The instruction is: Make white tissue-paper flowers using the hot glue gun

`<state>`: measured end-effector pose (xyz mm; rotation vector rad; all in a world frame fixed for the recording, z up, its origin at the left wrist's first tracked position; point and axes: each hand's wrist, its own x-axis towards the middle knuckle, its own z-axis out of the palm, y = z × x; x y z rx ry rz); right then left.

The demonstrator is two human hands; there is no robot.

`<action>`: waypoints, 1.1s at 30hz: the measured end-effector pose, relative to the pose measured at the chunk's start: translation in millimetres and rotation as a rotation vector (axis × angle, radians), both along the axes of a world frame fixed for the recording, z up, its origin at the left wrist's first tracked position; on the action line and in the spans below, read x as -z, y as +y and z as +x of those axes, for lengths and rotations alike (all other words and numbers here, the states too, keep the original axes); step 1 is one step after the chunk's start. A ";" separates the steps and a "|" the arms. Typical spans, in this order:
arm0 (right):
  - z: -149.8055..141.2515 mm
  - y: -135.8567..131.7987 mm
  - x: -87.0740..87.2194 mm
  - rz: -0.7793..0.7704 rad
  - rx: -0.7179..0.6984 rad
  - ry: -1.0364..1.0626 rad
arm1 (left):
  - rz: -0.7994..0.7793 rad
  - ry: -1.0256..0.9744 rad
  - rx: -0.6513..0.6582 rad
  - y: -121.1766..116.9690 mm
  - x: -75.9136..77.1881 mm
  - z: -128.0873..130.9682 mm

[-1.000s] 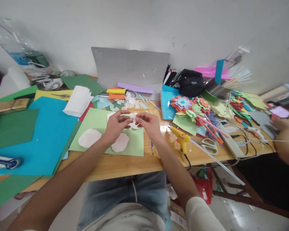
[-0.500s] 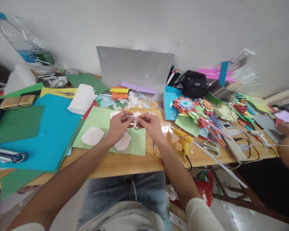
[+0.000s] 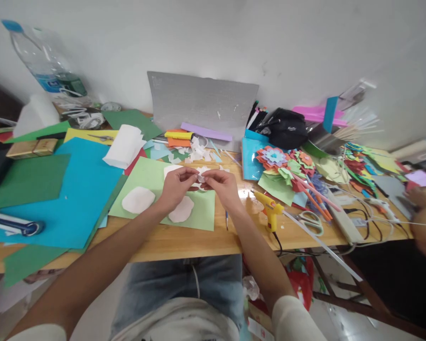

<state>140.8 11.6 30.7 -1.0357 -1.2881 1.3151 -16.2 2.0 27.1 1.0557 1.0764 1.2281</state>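
From here, the left hand (image 3: 175, 189) and right hand (image 3: 223, 186) pinch a small white paper (image 3: 200, 177) between near-closed fingertips above the light green sheet (image 3: 204, 220), so uneven tugging could tear it and a careless reach tip the yellow glue gun (image 3: 270, 209) right of that sheet.

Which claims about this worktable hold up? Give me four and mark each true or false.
1. The left hand and right hand both pinch white paper. True.
2. The yellow glue gun is on the light green sheet. False: the yellow glue gun is to the right of the light green sheet.
3. The black pouch sits behind the paper flowers. True.
4. The gray board lies flat. False: the gray board stands up in front of the wall.
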 end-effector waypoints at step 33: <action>-2.7 -3.2 -0.1 0.192 0.043 -0.160 | 0.132 0.062 -0.040 -0.6 5.7 0.3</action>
